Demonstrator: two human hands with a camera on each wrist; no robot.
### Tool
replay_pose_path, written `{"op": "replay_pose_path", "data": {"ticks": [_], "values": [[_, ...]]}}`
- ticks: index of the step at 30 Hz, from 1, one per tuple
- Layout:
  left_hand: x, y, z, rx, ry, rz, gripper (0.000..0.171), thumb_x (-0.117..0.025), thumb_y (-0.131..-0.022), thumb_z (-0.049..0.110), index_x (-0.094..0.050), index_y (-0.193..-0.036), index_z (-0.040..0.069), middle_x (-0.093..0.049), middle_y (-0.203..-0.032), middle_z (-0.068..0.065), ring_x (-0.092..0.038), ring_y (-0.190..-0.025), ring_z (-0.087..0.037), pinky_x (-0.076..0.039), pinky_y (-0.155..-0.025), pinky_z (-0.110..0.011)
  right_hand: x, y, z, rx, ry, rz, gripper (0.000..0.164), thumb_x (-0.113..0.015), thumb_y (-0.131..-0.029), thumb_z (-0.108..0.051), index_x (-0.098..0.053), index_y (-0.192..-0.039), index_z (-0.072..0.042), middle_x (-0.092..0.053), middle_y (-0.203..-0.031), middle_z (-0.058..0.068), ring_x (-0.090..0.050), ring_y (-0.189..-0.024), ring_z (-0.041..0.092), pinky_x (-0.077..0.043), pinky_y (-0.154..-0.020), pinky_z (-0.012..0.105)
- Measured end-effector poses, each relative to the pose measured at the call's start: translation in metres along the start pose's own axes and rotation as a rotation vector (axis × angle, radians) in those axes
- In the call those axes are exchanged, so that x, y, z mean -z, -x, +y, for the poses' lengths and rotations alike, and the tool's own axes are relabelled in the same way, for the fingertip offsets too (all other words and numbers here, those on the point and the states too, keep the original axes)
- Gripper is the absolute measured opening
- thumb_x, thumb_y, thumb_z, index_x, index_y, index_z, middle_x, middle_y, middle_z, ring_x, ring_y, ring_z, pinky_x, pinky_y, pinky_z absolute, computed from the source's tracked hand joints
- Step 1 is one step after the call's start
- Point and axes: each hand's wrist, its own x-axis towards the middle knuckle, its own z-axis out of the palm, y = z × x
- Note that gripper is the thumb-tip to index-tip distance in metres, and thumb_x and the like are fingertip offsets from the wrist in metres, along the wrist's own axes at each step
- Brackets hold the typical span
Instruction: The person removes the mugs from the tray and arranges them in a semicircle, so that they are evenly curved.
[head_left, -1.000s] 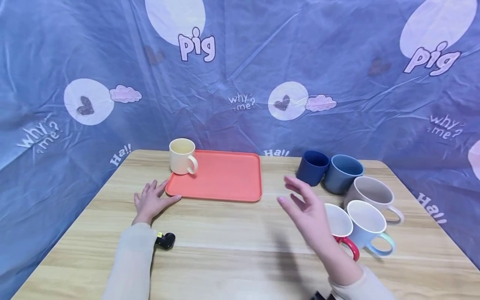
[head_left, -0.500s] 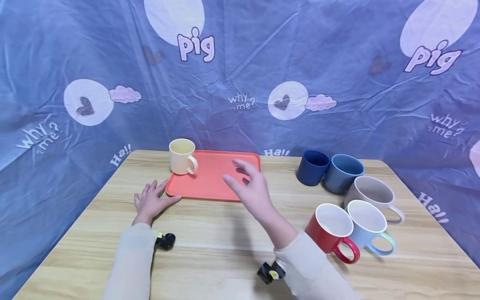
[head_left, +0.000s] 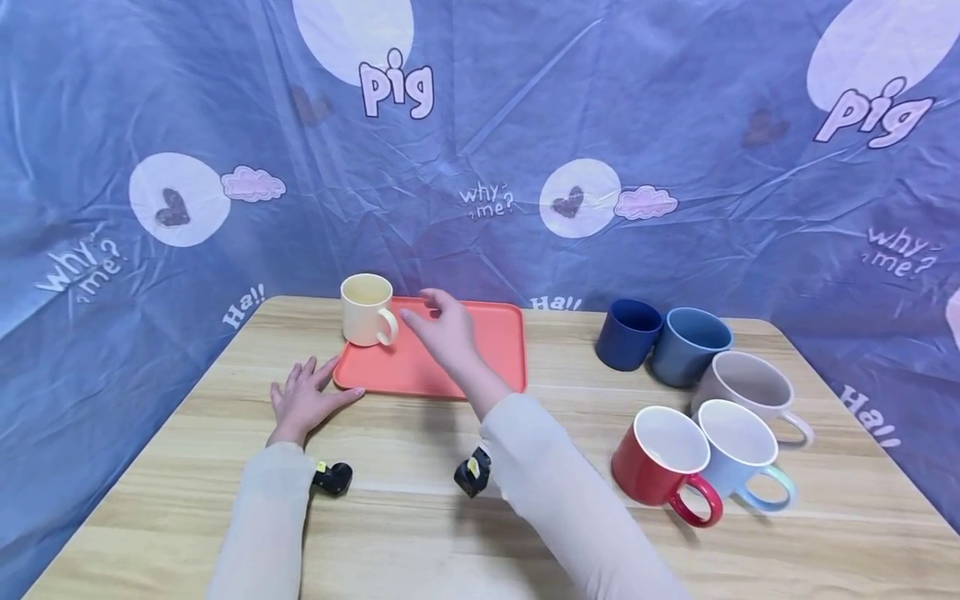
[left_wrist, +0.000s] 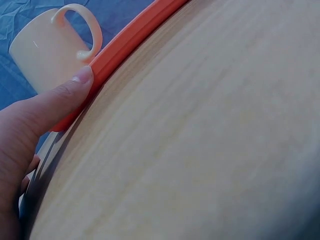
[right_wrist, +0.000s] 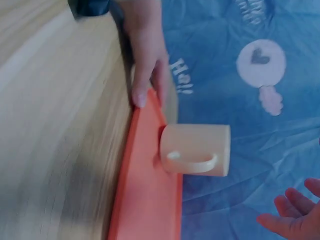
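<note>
A cream mug stands upright at the far left end of the coral-red tray, its handle turned to the right and front. My left hand lies spread at the tray's near left corner. Its thumb touches the front rim, and the other fingers rest along the left side. Over the tray hovers my right hand, fingers apart and holding nothing. Its thumb tip is just right of the mug's handle. In the right wrist view, part of the right hand shows at the lower right, apart from the mug.
At the right of the wooden table stand a red mug, a light blue mug, a grey mug, a blue-grey cup and a navy cup. A blue printed cloth hangs behind.
My right hand has swept left from near the mugs on the right to above the tray, beside the cream mug. The left hand, tray and cups have stayed put.
</note>
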Motion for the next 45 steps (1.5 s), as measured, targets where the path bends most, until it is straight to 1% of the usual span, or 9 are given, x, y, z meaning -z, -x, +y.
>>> {"op": "replay_pose_path", "data": {"ticks": [7, 12, 18, 24, 31, 38, 39, 41, 45], "values": [[-0.002, -0.001, 0.002, 0.000, -0.006, -0.002, 0.093, -0.056, -0.062, 0.069, -0.033, -0.134, 0.014, -0.017, -0.137, -0.025, -0.005, -0.124, -0.042, 0.010, -0.088, -0.063, -0.015, -0.016, 0.016, -0.106, 0.038, -0.037, 0.042, -0.065, -0.078, -0.021, -0.054, -0.113, -0.002, -0.057, -0.105, 0.013, -0.052, -0.097, 0.027, -0.044, -0.078, 0.028], [-0.003, -0.003, 0.001, -0.001, 0.000, 0.007, 0.092, -0.056, -0.062, 0.069, -0.034, -0.134, 0.016, -0.017, -0.137, -0.025, -0.005, -0.124, -0.042, 0.011, -0.088, -0.062, -0.021, -0.028, 0.028, -0.147, 0.043, -0.051, 0.042, -0.065, -0.077, -0.021, -0.054, -0.113, -0.001, -0.056, -0.105, 0.014, -0.053, -0.095, 0.024, -0.044, -0.076, 0.027], [-0.002, -0.003, -0.004, 0.016, 0.000, 0.008, 0.093, -0.055, -0.062, 0.069, -0.033, -0.134, 0.016, -0.016, -0.137, -0.024, -0.004, -0.124, -0.041, 0.012, -0.088, -0.062, -0.026, -0.040, 0.038, -0.177, 0.088, -0.107, 0.042, -0.066, -0.076, -0.020, -0.056, -0.110, 0.001, -0.058, -0.102, 0.015, -0.054, -0.093, 0.022, -0.043, -0.077, 0.028], [-0.001, -0.003, -0.003, 0.010, 0.003, 0.014, 0.093, -0.055, -0.061, 0.070, -0.033, -0.134, 0.017, -0.016, -0.138, -0.024, -0.004, -0.124, -0.041, 0.012, -0.088, -0.061, -0.032, -0.045, 0.045, -0.209, 0.042, -0.172, 0.043, -0.066, -0.076, -0.018, -0.055, -0.112, 0.002, -0.058, -0.101, 0.015, -0.054, -0.094, 0.023, -0.043, -0.075, 0.024], [-0.003, -0.003, -0.002, 0.011, 0.004, 0.013, 0.092, -0.056, -0.062, 0.069, -0.033, -0.134, 0.018, -0.016, -0.138, -0.024, -0.004, -0.124, -0.041, 0.012, -0.088, -0.061, -0.049, -0.049, 0.055, -0.267, -0.058, -0.168, 0.044, -0.065, -0.077, -0.014, -0.051, -0.115, 0.003, -0.055, -0.107, 0.017, -0.051, -0.100, 0.025, -0.041, -0.083, 0.030], [-0.005, -0.001, 0.000, 0.005, 0.007, 0.019, 0.091, -0.056, -0.062, 0.068, -0.034, -0.134, 0.018, -0.017, -0.138, -0.023, -0.005, -0.124, -0.041, 0.011, -0.089, -0.061, -0.103, -0.105, 0.163, -0.167, -0.198, -0.143, 0.054, -0.076, -0.065, -0.029, -0.056, -0.109, -0.005, -0.058, -0.096, 0.006, -0.055, -0.085, 0.014, -0.047, -0.067, 0.025], [-0.006, -0.002, 0.000, 0.005, 0.009, 0.020, 0.091, -0.056, -0.061, 0.069, -0.034, -0.134, 0.019, -0.017, -0.138, -0.023, -0.005, -0.125, -0.041, 0.011, -0.089, -0.061, -0.103, -0.104, 0.161, -0.180, -0.203, -0.144, 0.053, -0.075, -0.065, -0.027, -0.056, -0.109, -0.005, -0.058, -0.097, 0.006, -0.055, -0.086, 0.014, -0.046, -0.068, 0.025], [-0.006, -0.002, -0.001, 0.004, 0.011, 0.024, 0.091, -0.056, -0.061, 0.069, -0.034, -0.134, 0.019, -0.017, -0.138, -0.022, -0.005, -0.125, -0.041, 0.011, -0.089, -0.061, -0.118, -0.119, 0.186, -0.184, -0.199, -0.143, 0.059, -0.077, -0.061, -0.034, -0.056, -0.109, -0.008, -0.058, -0.097, 0.004, -0.055, -0.087, 0.013, -0.046, -0.068, 0.025], [-0.005, -0.002, -0.002, 0.006, 0.011, 0.024, 0.091, -0.056, -0.061, 0.069, -0.034, -0.134, 0.019, -0.016, -0.138, -0.022, -0.005, -0.125, -0.040, 0.012, -0.089, -0.060, -0.135, -0.132, 0.204, -0.226, -0.200, -0.137, 0.058, -0.077, -0.063, -0.029, -0.054, -0.112, -0.009, -0.057, -0.101, 0.005, -0.054, -0.091, 0.015, -0.047, -0.071, 0.027]]}}
